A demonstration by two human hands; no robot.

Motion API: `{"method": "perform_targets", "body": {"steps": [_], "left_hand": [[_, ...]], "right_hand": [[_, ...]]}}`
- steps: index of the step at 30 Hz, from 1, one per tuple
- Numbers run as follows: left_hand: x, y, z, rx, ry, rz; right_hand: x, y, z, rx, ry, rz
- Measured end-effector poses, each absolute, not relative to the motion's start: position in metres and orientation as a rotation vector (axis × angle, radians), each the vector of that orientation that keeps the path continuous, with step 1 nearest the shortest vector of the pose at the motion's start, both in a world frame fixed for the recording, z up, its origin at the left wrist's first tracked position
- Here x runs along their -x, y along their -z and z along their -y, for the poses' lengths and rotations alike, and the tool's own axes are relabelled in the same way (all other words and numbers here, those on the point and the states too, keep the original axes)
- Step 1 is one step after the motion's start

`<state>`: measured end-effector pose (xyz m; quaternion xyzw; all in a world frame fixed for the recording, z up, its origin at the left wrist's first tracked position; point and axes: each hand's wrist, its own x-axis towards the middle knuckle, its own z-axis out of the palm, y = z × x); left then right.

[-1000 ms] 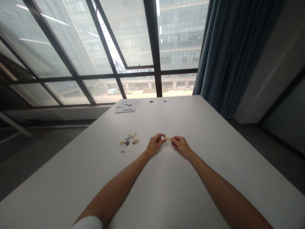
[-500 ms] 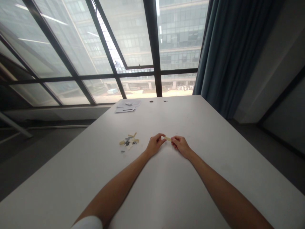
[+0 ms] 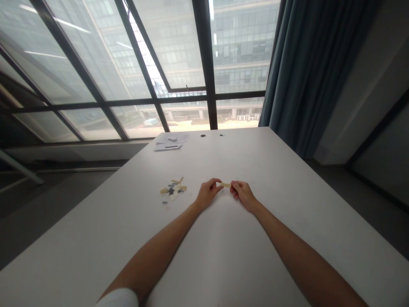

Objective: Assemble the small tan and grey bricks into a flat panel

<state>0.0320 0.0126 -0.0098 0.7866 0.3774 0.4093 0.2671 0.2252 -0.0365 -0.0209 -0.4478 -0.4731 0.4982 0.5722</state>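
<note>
My left hand (image 3: pixel 208 192) and my right hand (image 3: pixel 243 194) meet over the middle of the white table (image 3: pixel 287 204). Between their fingertips they pinch a small tan flat piece (image 3: pixel 226 185), one hand at each end, just above the tabletop. Both hands have the fingers curled closed around the piece. To the left of my left hand lies a small pile of tan, grey and dark loose pieces (image 3: pixel 173 191).
A few sheets of paper (image 3: pixel 169 142) lie at the far edge of the table, beside two round cable holes (image 3: pixel 203 135). Large windows stand behind the table, a blue curtain (image 3: pixel 306 72) hangs at the right. The floor drops away on both sides.
The tan piece has turned slightly to lie more level between my fingertips. My hands and arms have hardly shifted.
</note>
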Motion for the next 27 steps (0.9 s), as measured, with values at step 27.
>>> {"method": "perform_targets", "body": {"steps": [27], "left_hand": [[-0.0329, 0.0079, -0.014, -2.087, -1.152, -1.046]], "right_hand": [[-0.2241, 0.0115, 0.0417, 1.042, -1.14, 1.113]]}}
